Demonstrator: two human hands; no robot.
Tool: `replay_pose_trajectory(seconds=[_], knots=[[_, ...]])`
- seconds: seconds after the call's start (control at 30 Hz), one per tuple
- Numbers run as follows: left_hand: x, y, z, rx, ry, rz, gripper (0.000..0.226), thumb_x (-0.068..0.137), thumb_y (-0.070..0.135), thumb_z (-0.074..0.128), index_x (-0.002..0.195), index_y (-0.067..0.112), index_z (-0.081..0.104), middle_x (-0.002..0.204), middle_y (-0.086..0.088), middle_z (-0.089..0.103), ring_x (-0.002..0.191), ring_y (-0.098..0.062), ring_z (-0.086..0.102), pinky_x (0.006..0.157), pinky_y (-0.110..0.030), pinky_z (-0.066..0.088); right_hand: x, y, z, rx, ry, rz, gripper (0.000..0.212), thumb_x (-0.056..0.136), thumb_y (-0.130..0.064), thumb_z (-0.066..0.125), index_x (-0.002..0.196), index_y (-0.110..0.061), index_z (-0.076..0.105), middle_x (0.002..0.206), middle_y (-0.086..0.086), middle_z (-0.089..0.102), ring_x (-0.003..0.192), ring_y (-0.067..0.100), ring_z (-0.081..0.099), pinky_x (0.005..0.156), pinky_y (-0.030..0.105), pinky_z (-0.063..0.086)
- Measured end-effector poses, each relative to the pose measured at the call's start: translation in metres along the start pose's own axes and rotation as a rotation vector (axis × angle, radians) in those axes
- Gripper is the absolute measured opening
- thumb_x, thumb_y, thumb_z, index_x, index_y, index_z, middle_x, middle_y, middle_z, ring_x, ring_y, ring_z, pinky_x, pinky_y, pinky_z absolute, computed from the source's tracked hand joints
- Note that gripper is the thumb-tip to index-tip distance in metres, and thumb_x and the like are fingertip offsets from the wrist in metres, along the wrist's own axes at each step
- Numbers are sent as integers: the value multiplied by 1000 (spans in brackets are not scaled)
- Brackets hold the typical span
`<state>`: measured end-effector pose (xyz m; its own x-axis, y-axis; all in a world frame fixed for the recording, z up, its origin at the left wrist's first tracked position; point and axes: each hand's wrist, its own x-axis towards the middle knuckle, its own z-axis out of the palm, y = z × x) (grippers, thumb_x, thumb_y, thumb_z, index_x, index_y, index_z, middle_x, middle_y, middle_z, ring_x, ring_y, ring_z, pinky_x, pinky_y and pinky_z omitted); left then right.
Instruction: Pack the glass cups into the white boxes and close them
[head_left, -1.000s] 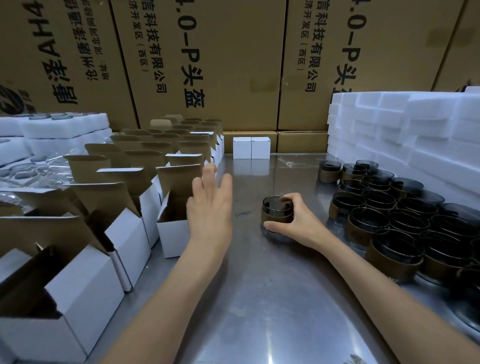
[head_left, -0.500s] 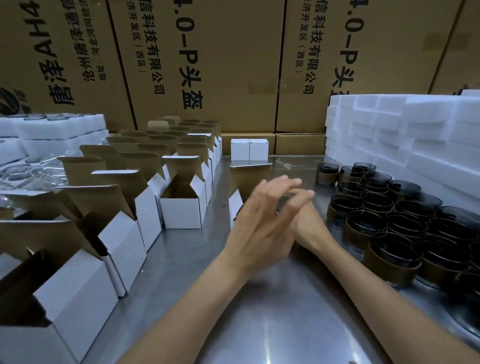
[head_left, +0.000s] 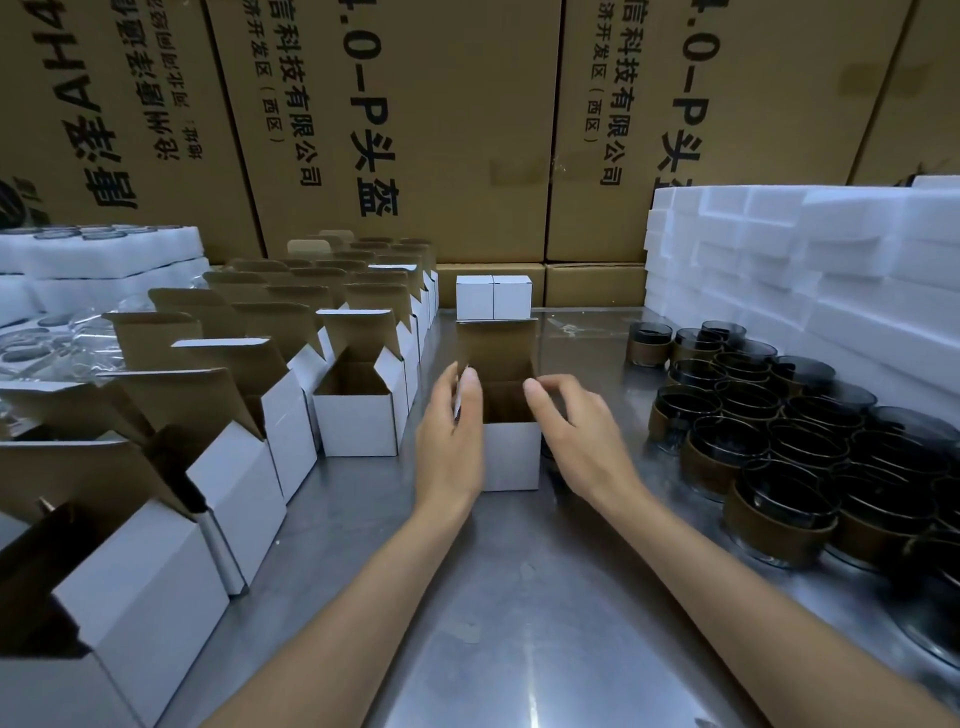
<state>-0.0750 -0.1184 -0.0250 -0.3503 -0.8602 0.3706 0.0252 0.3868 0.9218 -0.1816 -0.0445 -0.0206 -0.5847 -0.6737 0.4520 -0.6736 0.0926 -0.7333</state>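
An open white box, absent from centre a second ago, is now being stood upright on the metal surface. Its left side is being held by the left hand, fingers curled; the right hand, previously gripping a cup, is hovering loosely curled at its right rim. Glass cups are being kept clustered right, open boxes left, two closed boxes farther back.

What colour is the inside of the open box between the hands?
Brown inside the open box, white outside; seen in the head view.
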Motion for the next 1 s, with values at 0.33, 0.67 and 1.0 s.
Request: replay_pose_trajectory(seconds=[0.33, 0.67, 1.0], knots=[[13, -9, -1, -245, 96, -207, 39, 104, 33, 21, 128, 34, 51, 136, -1, 54, 127, -19, 48, 111, -42, 37, 5, -1, 2, 196, 48, 151, 37, 103, -23, 21, 118, -15, 54, 116, 1, 54, 113, 14, 44, 89, 30, 32], [20, -13, -4, -397, 63, -369, 36, 102, 39, 33, 129, 31, 55, 133, -4, 56, 122, -22, 53, 106, -43, 44, 9, 3, -3, 291, 38, 202, 33, 101, -22, 29, 127, -22, 49, 123, -1, 51, 119, 13, 42, 92, 29, 32], [11, -7, -8, -268, -247, -127, 100, 66, 57, 68, 149, 28, 21, 147, 7, 37, 135, -13, 36, 108, -24, 31, 16, 26, -23, 156, 6, 157, 53, 90, -17, 57, 139, -27, 41, 146, 0, 38, 139, 19, 26, 112, 42, 27]])
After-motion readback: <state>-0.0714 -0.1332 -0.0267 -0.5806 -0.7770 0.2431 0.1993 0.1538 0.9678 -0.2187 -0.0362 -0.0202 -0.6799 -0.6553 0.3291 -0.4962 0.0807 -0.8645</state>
